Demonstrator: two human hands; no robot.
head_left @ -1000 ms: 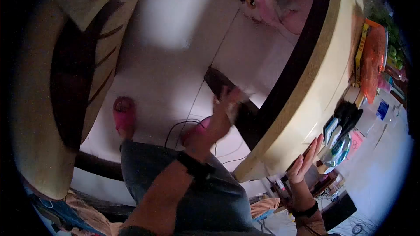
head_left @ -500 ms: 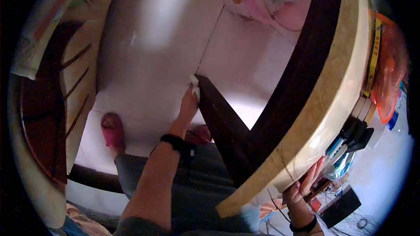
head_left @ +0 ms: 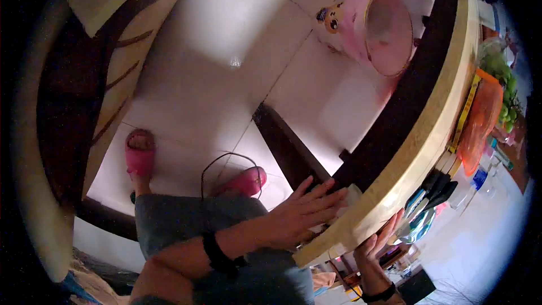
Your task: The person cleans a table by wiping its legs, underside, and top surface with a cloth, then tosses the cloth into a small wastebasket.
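My left hand (head_left: 302,212) lies with fingers stretched over a crumpled white cloth (head_left: 351,196), pressing it against the dark underside by the table's pale edge (head_left: 389,183). The cloth shows past the fingertips and below the palm; the rest is hidden under the hand. A dark wooden table leg (head_left: 288,147) slants away just beyond the fingers. On the other side of the edge, my right hand (head_left: 379,242) rests on the tabletop, fingers extended and holding nothing visible. Both wrists wear black bands.
A pink bin (head_left: 389,34) stands on the tiled floor. Black-handled tools (head_left: 437,189), an orange mesh bag (head_left: 483,118) and green fruit (head_left: 502,79) sit on the tabletop. A dark wooden chair (head_left: 73,101) is at left. A thin cable (head_left: 226,155) loops near my pink slippers.
My left hand has moved with the white cloth from the far end of the table leg up to the table edge. My right hand stays on the tabletop. The view has shifted.
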